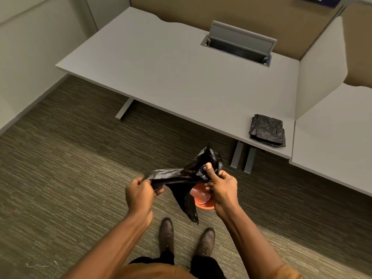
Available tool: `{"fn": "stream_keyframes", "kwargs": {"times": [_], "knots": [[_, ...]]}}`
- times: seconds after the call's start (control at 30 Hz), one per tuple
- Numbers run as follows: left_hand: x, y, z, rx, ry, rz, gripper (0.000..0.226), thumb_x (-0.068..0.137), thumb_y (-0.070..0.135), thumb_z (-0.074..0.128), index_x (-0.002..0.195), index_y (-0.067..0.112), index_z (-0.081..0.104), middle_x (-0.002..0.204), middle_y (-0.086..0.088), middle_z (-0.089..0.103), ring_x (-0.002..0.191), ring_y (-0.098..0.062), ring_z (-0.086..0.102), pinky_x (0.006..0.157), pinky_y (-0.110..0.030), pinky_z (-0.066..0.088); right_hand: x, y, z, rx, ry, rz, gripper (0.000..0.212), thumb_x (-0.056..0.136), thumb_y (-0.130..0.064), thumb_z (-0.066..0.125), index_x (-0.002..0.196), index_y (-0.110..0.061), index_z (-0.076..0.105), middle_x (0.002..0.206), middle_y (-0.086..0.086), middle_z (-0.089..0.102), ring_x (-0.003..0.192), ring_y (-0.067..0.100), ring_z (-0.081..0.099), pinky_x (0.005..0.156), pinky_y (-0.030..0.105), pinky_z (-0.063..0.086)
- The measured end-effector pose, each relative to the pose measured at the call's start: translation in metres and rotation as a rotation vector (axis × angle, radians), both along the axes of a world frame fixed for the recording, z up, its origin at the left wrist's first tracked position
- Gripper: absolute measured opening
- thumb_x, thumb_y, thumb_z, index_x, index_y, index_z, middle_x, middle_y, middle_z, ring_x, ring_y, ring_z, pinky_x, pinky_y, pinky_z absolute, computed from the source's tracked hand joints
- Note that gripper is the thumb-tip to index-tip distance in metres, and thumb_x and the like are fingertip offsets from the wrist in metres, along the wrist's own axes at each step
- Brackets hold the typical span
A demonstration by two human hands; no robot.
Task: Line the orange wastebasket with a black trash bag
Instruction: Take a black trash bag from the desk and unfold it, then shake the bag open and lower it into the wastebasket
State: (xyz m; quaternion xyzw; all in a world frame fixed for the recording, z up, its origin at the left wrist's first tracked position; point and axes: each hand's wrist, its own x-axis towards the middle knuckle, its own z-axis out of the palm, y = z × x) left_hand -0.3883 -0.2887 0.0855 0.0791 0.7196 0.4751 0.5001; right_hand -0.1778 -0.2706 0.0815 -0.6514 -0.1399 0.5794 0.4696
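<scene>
Both hands, the left hand (141,191) and right hand (220,185), pinch the bunched black trash bag (182,176) above the orange wastebasket (203,200) (down on the floor), so next I'd find its mouth and pull it open.

Both bare forearms reach forward and down from the bottom of the view, angled toward each other. The left hand (141,193) is curled into a loose fist, knuckles up, thumb and fingers pinched on one end of the black bag (181,176). The right hand (220,185) sits just beside it and slightly farther forward — thumb raised and pressed against the bunched plastic, the other fingers curled under it. The hands are near each other but apart, the bag stretched between them. Both wrists are roughly straight — the elbows bent and held wide. Two dark shoes show below, toes pointing forward.
</scene>
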Motion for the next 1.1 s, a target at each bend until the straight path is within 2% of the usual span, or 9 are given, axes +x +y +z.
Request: {"fn": "stream_keyframes", "kwargs": {"times": [0.2,0.33,0.4,0.5,0.67,0.73,0.9,1.03,1.1], "knots": [[-0.015,0.008,-0.006,0.000,-0.171,0.272,0.033,0.103,-0.010,0.037,0.102,-0.006,0.070,0.107,-0.026,0.075,0.099,-0.036,0.078,0.068,-0.042,0.067,0.001,-0.004,-0.016,-0.037,-0.146,-0.029,0.014,0.097,0.000,0.073,0.109,0.005,0.070,0.058,0.003,0.073,0.043,0.008,0.062,0.042,0.021,0.050],[-0.023,0.017,-0.007,-0.071,-0.236,0.336,0.035,0.099,-0.014,0.036,0.098,0.003,0.066,0.110,-0.020,0.072,0.106,-0.033,0.073,0.095,-0.050,0.061,0.000,-0.016,-0.027,-0.136,-0.364,0.060,0.025,0.095,-0.005,0.073,0.118,-0.010,0.065,0.093,0.011,0.081,0.076,0.025,0.080,0.069,0.043,0.067],[-0.026,0.019,-0.008,-0.098,-0.236,0.324,0.039,0.094,-0.018,0.035,0.098,0.004,0.067,0.107,-0.018,0.074,0.098,-0.029,0.074,0.083,-0.046,0.063,0.001,-0.020,-0.029,-0.128,-0.445,0.120,0.036,0.094,-0.007,0.074,0.124,-0.023,0.061,0.107,0.002,0.076,0.091,0.025,0.079,0.082,0.048,0.067],[-0.026,0.021,-0.007,-0.113,-0.175,0.300,0.037,0.092,-0.016,0.037,0.091,0.006,0.066,0.096,-0.012,0.071,0.087,-0.025,0.072,0.069,-0.038,0.060,0.003,-0.023,-0.031,-0.093,-0.610,0.182,0.028,0.096,-0.014,0.073,0.107,-0.039,0.064,0.096,-0.012,0.072,0.087,0.005,0.069,0.070,0.027,0.054],[-0.032,0.018,-0.014,-0.082,0.042,0.074,0.022,0.101,0.002,0.050,0.083,0.008,0.060,0.081,-0.010,0.062,0.071,-0.029,0.063,0.067,-0.049,0.059,0.008,-0.014,-0.035,-0.137,-0.483,-0.049,0.015,0.097,-0.021,0.072,0.083,-0.021,0.077,0.076,0.001,0.079,0.073,0.018,0.074,0.067,0.035,0.057],[-0.032,0.016,-0.017,-0.032,0.166,-0.034,0.026,0.106,0.011,0.056,0.079,0.011,0.058,0.073,-0.007,0.054,0.066,-0.022,0.050,0.057,-0.039,0.047,0.012,-0.008,-0.036,-0.153,-0.446,-0.123,0.015,0.096,-0.023,0.073,0.081,-0.020,0.076,0.076,0.003,0.080,0.075,0.023,0.076,0.069,0.039,0.061],[-0.030,0.015,-0.025,-0.018,0.252,-0.192,0.040,0.108,0.026,0.058,0.083,-0.003,0.066,0.074,-0.010,0.054,0.068,-0.022,0.047,0.062,-0.040,0.040,0.020,0.008,-0.029,-0.175,-0.437,-0.285,0.014,0.087,-0.015,0.080,0.099,-0.017,0.074,0.089,0.004,0.078,0.080,0.020,0.074,0.066,0.032,0.058],[-0.027,0.016,-0.026,-0.038,0.315,-0.302,0.054,0.111,0.036,0.053,0.060,0.020,0.044,0.050,0.008,0.037,0.048,-0.015,0.031,0.052,-0.027,0.028,0.030,0.010,-0.021,-0.171,-0.701,-0.178,0.012,0.088,-0.019,0.078,0.096,-0.023,0.071,0.092,-0.002,0.072,0.099,0.027,0.072,0.069,0.031,0.049],[-0.023,0.014,-0.025,-0.007,0.399,-0.400,0.058,0.112,0.043,0.051,0.058,0.022,0.043,0.044,0.016,0.034,0.043,-0.010,0.027,0.044,-0.022,0.024,0.034,0.007,-0.020,-0.182,-0.941,-0.067,0.015,0.091,-0.023,0.076,0.104,-0.022,0.071,0.114,0.009,0.069,0.118,0.033,0.061,0.091,0.044,0.051]]}}
